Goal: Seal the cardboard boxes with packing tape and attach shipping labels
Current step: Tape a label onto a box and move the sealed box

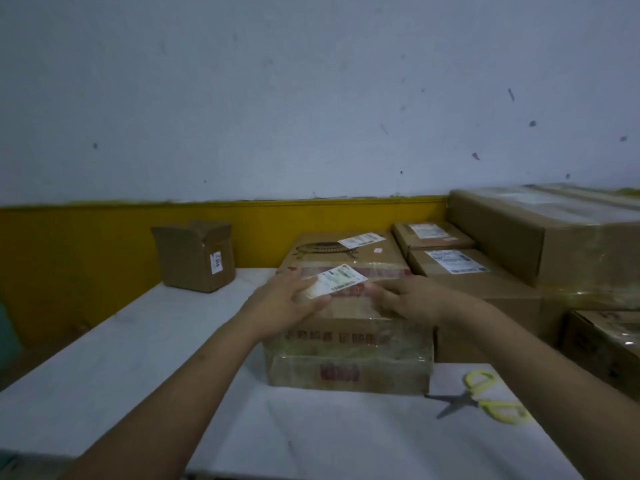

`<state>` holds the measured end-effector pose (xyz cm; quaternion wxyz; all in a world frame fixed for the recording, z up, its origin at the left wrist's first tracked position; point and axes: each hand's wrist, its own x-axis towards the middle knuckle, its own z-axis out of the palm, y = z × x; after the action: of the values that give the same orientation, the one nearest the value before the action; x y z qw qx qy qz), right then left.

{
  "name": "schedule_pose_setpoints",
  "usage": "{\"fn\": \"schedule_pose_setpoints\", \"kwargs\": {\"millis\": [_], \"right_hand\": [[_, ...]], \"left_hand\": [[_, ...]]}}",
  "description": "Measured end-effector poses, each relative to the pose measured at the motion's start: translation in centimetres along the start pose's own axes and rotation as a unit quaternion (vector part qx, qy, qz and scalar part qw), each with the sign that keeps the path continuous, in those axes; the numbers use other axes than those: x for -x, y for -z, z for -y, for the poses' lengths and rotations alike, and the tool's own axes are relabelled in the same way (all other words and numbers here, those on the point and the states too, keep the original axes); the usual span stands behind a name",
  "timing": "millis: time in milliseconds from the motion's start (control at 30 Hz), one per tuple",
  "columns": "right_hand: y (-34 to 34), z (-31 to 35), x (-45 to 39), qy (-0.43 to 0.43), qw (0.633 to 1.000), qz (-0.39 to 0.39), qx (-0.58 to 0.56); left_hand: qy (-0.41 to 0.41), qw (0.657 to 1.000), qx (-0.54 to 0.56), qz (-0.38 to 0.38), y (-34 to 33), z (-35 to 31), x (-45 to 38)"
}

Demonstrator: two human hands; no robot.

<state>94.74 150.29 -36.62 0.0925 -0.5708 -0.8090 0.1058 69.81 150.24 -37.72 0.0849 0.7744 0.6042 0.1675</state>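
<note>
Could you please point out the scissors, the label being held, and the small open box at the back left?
scissors (482, 400): head view, on the pivot by the yellow handles.
held label (341, 281): head view, on its printed face.
small open box (194, 259): head view, on its front wall.

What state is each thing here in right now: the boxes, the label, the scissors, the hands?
Front box: closed, taped over.
Shipping label: held above the front box, not yet stuck flat.
Left hand: pinching the label.
Right hand: at the label's other end; its grip is unclear.
Small box: flaps open.
Scissors: lying closed on the table.
</note>
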Motion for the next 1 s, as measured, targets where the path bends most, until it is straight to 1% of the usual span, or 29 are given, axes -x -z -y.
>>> {"fn": "schedule_pose_setpoints", "kwargs": {"millis": [33, 67, 100, 133, 167, 200, 233, 300, 333, 367, 467, 533, 567, 633, 667, 700, 733, 767, 800, 833, 900, 1000], "right_hand": [[-0.6, -0.3, 0.0, -0.033, 0.999, -0.034, 0.007], [-1.5, -0.5, 0.0, -0.062, 0.995, -0.072, 0.006], [-2.5, -0.4, 0.2, -0.082, 0.991, -0.103, -0.018], [-3.3, -0.3, 0.4, -0.093, 0.987, -0.121, -0.042], [-3.7, -0.2, 0.7, -0.092, 0.987, -0.123, -0.055], [-3.8, -0.1, 1.1, -0.090, 0.990, -0.098, -0.051], [-3.5, 0.0, 1.5, -0.085, 0.994, -0.062, -0.032], [-3.1, -0.1, 1.5, -0.056, 0.998, -0.021, 0.024], [-3.1, -0.2, 1.3, -0.045, 0.998, -0.019, 0.047], [-3.2, -0.1, 1.2, -0.039, 0.997, -0.025, 0.059], [-3.5, 0.0, 1.2, -0.033, 0.997, -0.052, 0.055], [-3.5, -0.1, 1.4, -0.039, 0.997, -0.042, 0.056], [-3.3, -0.2, 1.5, -0.041, 0.997, -0.034, 0.056], [-3.0, -0.2, 1.8, -0.037, 0.997, -0.028, 0.066], [-3.0, -0.3, 1.8, -0.032, 0.996, -0.033, 0.070], [-3.1, -0.2, 1.7, -0.028, 0.996, -0.043, 0.070], [-3.2, -0.2, 1.6, -0.026, 0.996, -0.052, 0.070], [-3.3, -0.1, 1.4, -0.024, 0.995, -0.056, 0.074], [-3.4, -0.1, 1.3, -0.024, 0.995, -0.058, 0.078], [-3.4, -0.1, 1.2, -0.025, 0.995, -0.061, 0.081], [-3.6, -0.2, 1.4, -0.028, 0.994, -0.068, 0.081], [-3.9, -0.2, 1.7, -0.024, 0.995, -0.068, 0.071]], "left_hand": [[0.043, 0.999, 0.024, -0.023, 0.1, 0.5, -0.3], [0.109, 0.990, 0.087, -0.025, 0.0, 1.0, -0.5], [0.175, 0.968, 0.182, -0.012, -0.3, 1.6, -0.6], [0.221, 0.930, 0.295, 0.010, -0.8, 2.0, -0.6], [0.246, 0.890, 0.382, 0.025, -1.2, 2.3, -0.4], [0.253, 0.866, 0.431, 0.022, -1.6, 2.8, -0.4], [0.252, 0.852, 0.458, 0.014, -1.8, 3.1, -0.5], [0.251, 0.838, 0.484, -0.006, -2.2, 3.6, -0.9], [0.251, 0.833, 0.493, -0.011, -2.4, 3.7, -1.1], [0.252, 0.831, 0.496, -0.011, -2.4, 3.6, -1.0], [0.244, 0.841, 0.483, 0.004, -2.4, 3.3, -0.9], [0.217, 0.835, 0.505, 0.027, -2.1, 3.4, 0.0], [0.184, 0.823, 0.536, 0.045, -1.8, 3.5, 0.7], [0.087, 0.805, 0.582, 0.077, -2.1, 4.2, 2.7], [0.053, 0.816, 0.571, 0.074, -2.8, 4.6, 3.8], [0.034, 0.839, 0.541, 0.050, -3.9, 4.8, 4.5], [0.039, 0.869, 0.493, 0.008, -5.2, 5.2, 4.4], [0.047, 0.886, 0.459, -0.044, -6.2, 5.3, 4.2], [0.056, 0.892, 0.440, -0.088, -7.0, 5.5, 3.8], [0.057, 0.891, 0.438, -0.111, -7.6, 5.5, 3.5], [0.054, 0.889, 0.439, -0.120, -8.1, 5.8, 3.3], [0.054, 0.896, 0.426, -0.115, -8.0, 6.4, 3.7]]}}
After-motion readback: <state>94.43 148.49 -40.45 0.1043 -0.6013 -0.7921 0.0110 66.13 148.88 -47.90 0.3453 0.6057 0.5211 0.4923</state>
